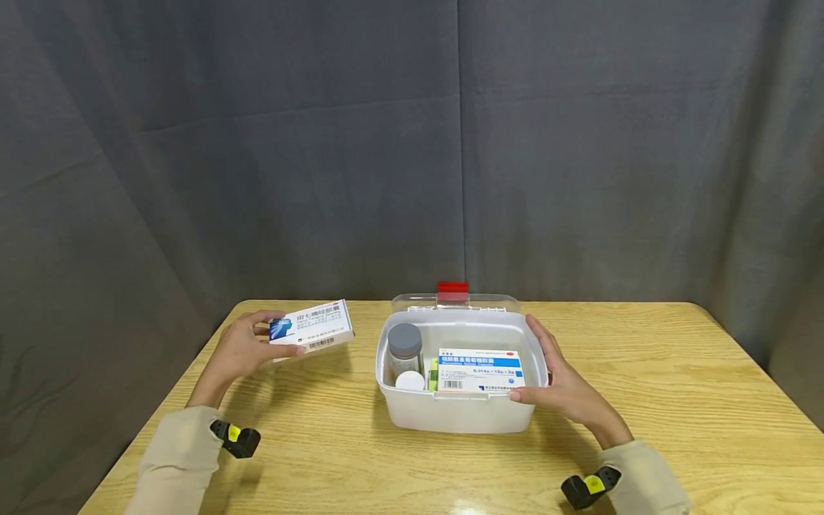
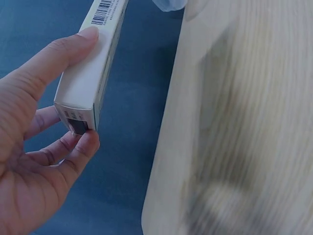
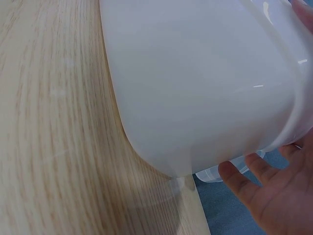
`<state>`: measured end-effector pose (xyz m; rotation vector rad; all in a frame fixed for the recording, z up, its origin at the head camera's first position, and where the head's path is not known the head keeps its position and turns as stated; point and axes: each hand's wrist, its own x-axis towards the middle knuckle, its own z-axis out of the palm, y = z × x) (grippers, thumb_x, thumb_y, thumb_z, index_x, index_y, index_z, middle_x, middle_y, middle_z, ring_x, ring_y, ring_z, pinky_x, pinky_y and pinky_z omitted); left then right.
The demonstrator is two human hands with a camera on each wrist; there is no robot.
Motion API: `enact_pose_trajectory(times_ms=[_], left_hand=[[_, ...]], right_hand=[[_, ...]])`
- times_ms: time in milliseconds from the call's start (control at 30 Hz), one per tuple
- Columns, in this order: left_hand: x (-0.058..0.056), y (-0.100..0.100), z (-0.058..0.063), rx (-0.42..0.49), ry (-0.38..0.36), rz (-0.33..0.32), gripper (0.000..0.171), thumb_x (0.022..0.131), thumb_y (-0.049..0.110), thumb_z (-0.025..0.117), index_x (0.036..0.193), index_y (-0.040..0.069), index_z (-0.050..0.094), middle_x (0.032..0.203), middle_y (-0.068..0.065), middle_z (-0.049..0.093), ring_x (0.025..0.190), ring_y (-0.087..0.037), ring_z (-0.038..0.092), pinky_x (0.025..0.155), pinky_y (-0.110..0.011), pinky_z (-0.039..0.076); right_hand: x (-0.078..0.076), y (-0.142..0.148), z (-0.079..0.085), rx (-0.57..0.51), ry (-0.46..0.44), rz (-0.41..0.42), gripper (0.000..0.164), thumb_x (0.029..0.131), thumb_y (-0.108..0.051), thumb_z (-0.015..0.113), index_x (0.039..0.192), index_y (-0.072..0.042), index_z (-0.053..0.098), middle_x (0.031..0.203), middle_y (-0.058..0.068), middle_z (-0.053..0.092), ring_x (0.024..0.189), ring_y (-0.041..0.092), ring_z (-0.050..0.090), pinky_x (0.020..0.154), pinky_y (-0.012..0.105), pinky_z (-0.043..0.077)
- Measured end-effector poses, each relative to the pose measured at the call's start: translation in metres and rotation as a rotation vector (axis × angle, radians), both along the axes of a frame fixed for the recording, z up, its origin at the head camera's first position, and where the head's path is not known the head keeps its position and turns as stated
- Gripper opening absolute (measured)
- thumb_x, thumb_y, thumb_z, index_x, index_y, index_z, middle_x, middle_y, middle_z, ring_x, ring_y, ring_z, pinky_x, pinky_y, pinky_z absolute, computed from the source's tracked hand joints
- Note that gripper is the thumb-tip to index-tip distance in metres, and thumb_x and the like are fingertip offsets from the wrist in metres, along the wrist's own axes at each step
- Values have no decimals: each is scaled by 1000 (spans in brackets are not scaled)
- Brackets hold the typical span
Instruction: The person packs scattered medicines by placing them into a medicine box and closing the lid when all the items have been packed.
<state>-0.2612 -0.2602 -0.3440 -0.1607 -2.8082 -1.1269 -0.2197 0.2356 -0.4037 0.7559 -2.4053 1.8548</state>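
Note:
My left hand (image 1: 241, 347) grips a white and blue medicine box (image 1: 315, 327) by its left end, thumb on the near side and fingers behind, held up over the table's left part. In the left wrist view the box's barcode side (image 2: 80, 78) faces up under the thumb. My right hand (image 1: 566, 383) holds the right end of a white plastic bin (image 1: 460, 415), thumb over the front rim and fingers along the side. Inside the bin stand a grey-capped bottle (image 1: 405, 347), a white round cap (image 1: 410, 380), a green packet (image 1: 434, 375) and a blue and white capsule box (image 1: 481, 370).
Behind the bin lies its clear lid (image 1: 486, 302), folded back, with a red latch (image 1: 453, 290). The wooden table (image 1: 656, 372) ends at a grey curtain (image 1: 322, 179) along the back.

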Motion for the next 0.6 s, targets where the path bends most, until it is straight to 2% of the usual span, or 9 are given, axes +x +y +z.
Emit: enact_pose_trajectory(times_ms=[200,333,600], left_hand=[[-1,7,9,18,35,-19,84,70,43,86,134,1,53,125,-22,55,112,-43,55,81,-47,53],[-1,14,13,21,54,-35,81,70,43,87,133,3,55,123,-21,57,111,-42,56,81,-48,53],[2,34,26,21,60,-64,78,71,42,86,132,4,55,127,-21,51,112,-41,54,82,-48,53]], right_hand=[[0,1,-1,0,7,3,114,76,-11,81,157,-19,2,151,19,14,126,45,34,93,65,40],[-1,1,-1,-1,4,2,113,76,-11,81,157,-21,2,152,18,14,125,44,34,92,64,41],[-1,1,-1,-3,1,1,113,75,-10,81,157,-22,3,151,19,14,124,44,36,91,58,43]])
